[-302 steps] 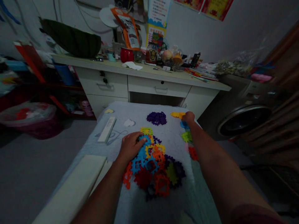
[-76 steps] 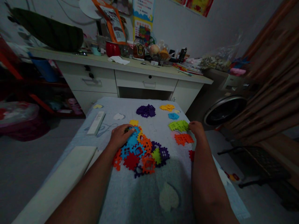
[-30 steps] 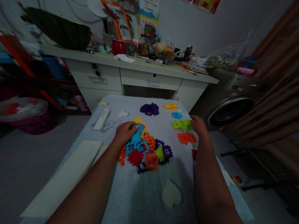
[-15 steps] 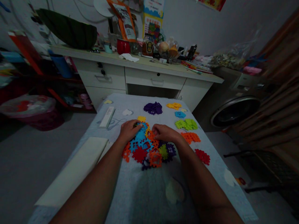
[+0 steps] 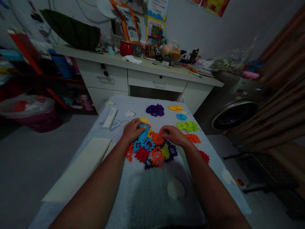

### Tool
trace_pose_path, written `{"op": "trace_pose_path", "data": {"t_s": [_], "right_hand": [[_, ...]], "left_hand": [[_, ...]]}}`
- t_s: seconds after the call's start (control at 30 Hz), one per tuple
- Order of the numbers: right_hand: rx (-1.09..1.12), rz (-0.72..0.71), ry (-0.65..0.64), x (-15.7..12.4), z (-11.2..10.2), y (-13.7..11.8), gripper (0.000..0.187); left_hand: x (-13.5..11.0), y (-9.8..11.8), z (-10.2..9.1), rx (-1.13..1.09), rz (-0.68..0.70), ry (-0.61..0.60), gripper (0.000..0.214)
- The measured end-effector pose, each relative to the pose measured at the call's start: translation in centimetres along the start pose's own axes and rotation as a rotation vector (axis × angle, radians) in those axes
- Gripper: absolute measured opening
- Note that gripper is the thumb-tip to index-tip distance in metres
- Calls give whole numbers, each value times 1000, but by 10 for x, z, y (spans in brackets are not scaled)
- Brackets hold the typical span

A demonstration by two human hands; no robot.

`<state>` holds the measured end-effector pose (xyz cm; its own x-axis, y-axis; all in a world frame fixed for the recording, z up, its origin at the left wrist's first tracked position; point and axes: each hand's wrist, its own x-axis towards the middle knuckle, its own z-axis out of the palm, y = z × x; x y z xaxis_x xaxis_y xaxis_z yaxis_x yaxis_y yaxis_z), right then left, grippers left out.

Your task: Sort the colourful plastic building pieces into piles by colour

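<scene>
A mixed heap of coloured interlocking plastic tiles (image 5: 152, 149) lies in the middle of a grey cloth-covered table (image 5: 143, 197). My left hand (image 5: 132, 130) rests on the heap's left top, fingers curled over blue tiles. My right hand (image 5: 172, 135) sits on the heap's right top, fingertips pinched at an orange tile (image 5: 157, 138). Sorted groups lie beyond: purple (image 5: 155, 110), yellow (image 5: 175, 108), blue (image 5: 181, 116), green (image 5: 187, 126), orange (image 5: 193, 138), red (image 5: 204, 156).
A white remote-like bar (image 5: 110, 118) and a white slab (image 5: 78, 168) lie on the table's left. Behind stands a cluttered white desk (image 5: 152, 82), a washing machine (image 5: 233, 114) at right, and a pink bin (image 5: 28, 113) on the floor at left.
My right hand has come back from the sorted groups on the right to the heap and now pinches at an orange tile. My left hand has stayed on the heap's left.
</scene>
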<state>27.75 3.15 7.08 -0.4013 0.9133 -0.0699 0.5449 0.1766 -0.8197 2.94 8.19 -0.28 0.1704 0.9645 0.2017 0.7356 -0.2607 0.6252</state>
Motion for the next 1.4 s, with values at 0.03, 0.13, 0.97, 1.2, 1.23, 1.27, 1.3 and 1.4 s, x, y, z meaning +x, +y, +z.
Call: {"op": "trace_pose_path", "data": {"t_s": [0.03,0.13,0.97,1.2,1.23,1.27,1.3,1.4], "right_hand": [[15,-6,35,-5,-1,1,11],[25,-13,215,-24,-12,8,14],[-464,224,651,-80,-54,71,18],[-635,295,685,-76,-53,81,20],[-635,264,700,-74,-52,81,20],[-626,222,708,-73,-49,80,20],[-608,172,702,-70,-46,79,20],[-523,19,629,-61,-30,73,19]], "left_hand": [[0,0,1,22,6,-23,46],[-1,-1,2,65,38,-72,50],[-6,-1,-6,-89,33,-38,58],[1,-10,-2,-27,107,96,43],[2,-10,-1,-12,111,100,44],[2,-9,-1,9,112,86,46],[2,-8,0,34,107,56,47],[0,-4,1,107,60,-57,51]]}}
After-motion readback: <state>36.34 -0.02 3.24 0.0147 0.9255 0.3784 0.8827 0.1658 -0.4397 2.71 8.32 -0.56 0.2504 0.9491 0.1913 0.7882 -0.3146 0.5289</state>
